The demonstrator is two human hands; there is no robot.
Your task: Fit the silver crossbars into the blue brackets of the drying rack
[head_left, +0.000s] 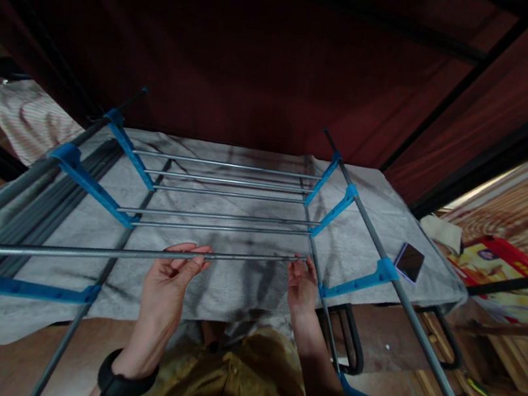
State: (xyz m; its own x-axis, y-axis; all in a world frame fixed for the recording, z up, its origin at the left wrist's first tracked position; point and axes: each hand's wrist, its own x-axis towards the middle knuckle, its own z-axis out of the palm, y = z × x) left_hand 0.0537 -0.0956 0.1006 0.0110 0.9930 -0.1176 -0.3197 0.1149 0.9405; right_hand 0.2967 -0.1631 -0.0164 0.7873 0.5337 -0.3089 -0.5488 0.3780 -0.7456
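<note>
A long grey metal tube (87, 252) runs from the left edge across to the middle, in front of me. My left hand (171, 280) pinches it between thumb and fingers near its middle. At its right end, my right hand (301, 286) has its fingertips closed on the tube. Around both hands stands a partly assembled rack of grey tubes and blue plastic brackets. Thinner crossbars (221, 216) span between the left bracket (97, 187) and the right bracket (336, 210). Another right bracket (360, 284) sits just beyond my right hand, with no crossbar on it.
Under the rack is a table with a grey cloth (240, 294). Several loose tubes (83, 174) lie on its left side. A phone (410, 262) rests at the right. Dark red fabric (243, 69) hangs behind. A red and yellow box (510, 274) stands at the far right.
</note>
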